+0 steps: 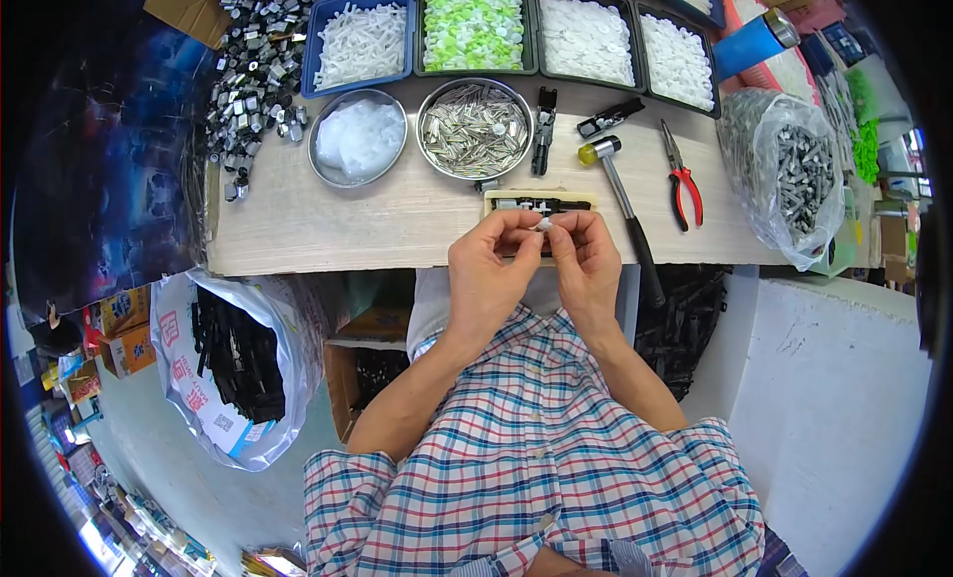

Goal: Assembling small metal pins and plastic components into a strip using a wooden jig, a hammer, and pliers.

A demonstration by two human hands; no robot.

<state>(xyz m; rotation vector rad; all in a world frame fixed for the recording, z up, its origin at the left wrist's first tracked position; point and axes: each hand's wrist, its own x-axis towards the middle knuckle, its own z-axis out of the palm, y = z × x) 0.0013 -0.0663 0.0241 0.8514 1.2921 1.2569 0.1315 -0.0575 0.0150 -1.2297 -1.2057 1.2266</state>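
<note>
My left hand (488,264) and my right hand (586,259) meet at the near edge of the wooden workbench (328,230). Together their fingertips pinch a small white plastic part (543,223). Just beyond the hands lies a small wooden jig block (516,199) with dark metal pieces on it. Both forearms come up from my plaid shirt.
Two steel bowls hold clear parts (357,137) and metal strips (476,128). Behind them, trays hold white parts (362,39) and green parts (474,26). A mallet (620,200), red pliers (683,175), a bag of grey parts (794,175) and a heap of metal pieces (253,71) surround them.
</note>
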